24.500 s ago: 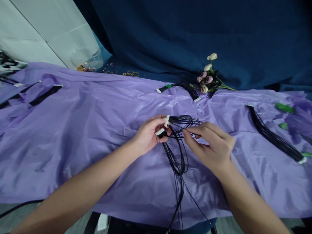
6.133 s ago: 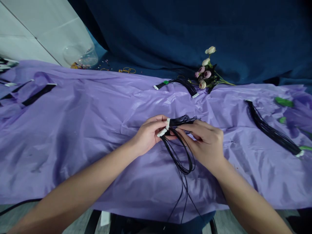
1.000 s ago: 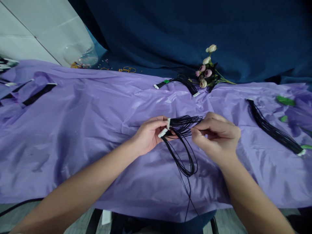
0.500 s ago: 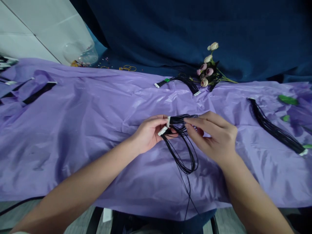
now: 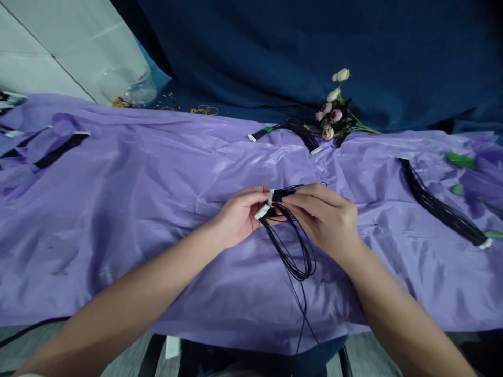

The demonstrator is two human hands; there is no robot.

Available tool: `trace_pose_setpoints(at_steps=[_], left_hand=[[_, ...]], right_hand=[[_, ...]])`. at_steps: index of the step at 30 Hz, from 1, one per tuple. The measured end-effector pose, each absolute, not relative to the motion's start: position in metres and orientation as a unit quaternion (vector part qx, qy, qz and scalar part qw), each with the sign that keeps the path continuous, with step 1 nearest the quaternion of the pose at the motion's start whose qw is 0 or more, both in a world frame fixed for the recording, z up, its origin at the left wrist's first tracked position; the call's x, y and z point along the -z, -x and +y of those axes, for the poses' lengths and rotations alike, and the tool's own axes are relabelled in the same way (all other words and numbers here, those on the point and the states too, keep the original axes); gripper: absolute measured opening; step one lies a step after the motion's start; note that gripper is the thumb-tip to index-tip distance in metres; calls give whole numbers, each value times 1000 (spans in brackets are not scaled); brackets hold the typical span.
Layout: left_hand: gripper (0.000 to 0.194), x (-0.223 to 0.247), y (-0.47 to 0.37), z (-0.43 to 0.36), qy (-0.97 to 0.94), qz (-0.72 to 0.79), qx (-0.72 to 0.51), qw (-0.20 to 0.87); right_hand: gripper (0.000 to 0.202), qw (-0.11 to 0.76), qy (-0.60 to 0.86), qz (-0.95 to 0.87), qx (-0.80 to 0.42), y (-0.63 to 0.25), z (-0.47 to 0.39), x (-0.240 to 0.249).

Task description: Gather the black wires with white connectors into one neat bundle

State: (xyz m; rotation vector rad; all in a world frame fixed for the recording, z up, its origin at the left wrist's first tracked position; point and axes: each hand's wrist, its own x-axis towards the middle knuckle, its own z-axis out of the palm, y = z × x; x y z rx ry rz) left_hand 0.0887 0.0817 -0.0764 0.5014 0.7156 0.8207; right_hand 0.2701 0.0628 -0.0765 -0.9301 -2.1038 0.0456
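Observation:
Between my hands is a looped black wire harness [image 5: 306, 262] with two white connectors, one upright [image 5: 271, 197] and one tilted [image 5: 261, 212]. My left hand [image 5: 244, 215] is closed around the connector end, its thumb at the upright connector. My right hand [image 5: 324, 215] pinches the black wires just right of that connector; its fingers hide part of the bundle. The wire loop hangs below my hands, and two thin loose wires trail down to the front edge of the purple cloth [image 5: 165, 204].
Another harness [image 5: 293, 128] lies at the back beside artificial flowers [image 5: 333, 112]. One more harness [image 5: 440, 207] rests at the right, near green leaves [image 5: 460, 160]. Several dark bundles [image 5: 61, 150] lie at the far left. Behind the cloth are a clear plastic container [image 5: 137, 89] and yellow bands [image 5: 206, 109].
My right hand has moved left along the wires, closer to the upright connector, and its fingers have closed on the bundle. My left hand keeps its hold.

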Motion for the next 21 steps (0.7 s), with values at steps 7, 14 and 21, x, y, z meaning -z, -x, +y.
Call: trace_pose_setpoints(at_steps=[7, 14, 21], left_hand=[[11, 75, -88, 85, -216, 337, -398, 825], [15, 58, -83, 88, -137, 301, -456, 826], [15, 52, -78, 85, -94, 239, -477, 840]], right_hand=[[26, 448, 394, -802, 36, -265, 56, 65], [28, 533, 372, -755, 85, -256, 40, 62], [9, 415, 413, -760, -284, -242, 39, 68]])
